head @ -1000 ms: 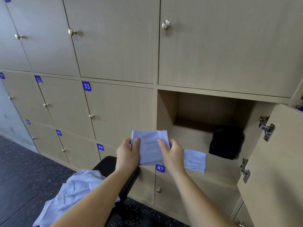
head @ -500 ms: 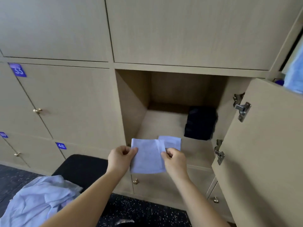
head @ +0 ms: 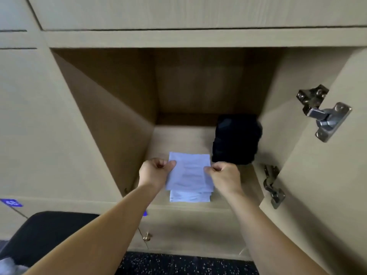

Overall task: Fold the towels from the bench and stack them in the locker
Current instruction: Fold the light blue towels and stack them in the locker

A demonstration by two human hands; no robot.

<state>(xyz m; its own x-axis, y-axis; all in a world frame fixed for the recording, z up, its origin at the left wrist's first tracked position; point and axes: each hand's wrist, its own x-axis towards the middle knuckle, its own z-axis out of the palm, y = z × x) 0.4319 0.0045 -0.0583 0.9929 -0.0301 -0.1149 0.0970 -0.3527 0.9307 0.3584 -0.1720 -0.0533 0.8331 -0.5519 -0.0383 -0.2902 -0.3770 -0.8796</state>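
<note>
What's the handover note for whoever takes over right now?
Hands: the left hand pinches the left edge of a folded towel; the right hand pinches its right edge.
Things: the towel is held flat inside the open locker, just above a stack of folded towels at the front of the locker floor. I cannot tell whether they touch. A black bundle sits at the back right.
Done: at least one towel is folded and stacked.
Left: set this one on the stack and let go. Pale cloth by the bench is probably more towels to fold.
</note>
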